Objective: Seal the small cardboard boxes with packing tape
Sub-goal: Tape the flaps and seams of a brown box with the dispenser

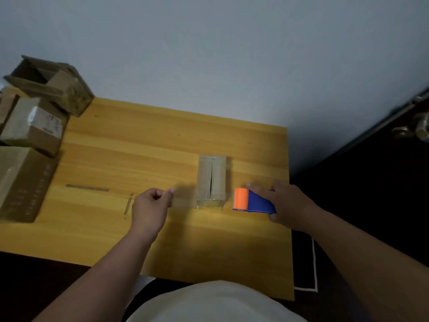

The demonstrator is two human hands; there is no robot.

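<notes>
Table point(139, 145): spare cartons stacked far left, out of the work zone. Small box point(211, 180) stands centre, flap seam facing up for taping. Right hand point(286, 203) grips the tape dispenser point(253, 202) just beside it. Left hand point(153, 203) loosely clenched, seemingly pinching a tape end; can't confirm.

wooden table point(144, 145), door knob point(417, 129)

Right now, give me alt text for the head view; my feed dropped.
A small cardboard box stands on a yellow wooden table between the hands. The right hand grips a blue-and-orange tape dispenser; the left hand is curled, apparently pinching clear tape.
</notes>
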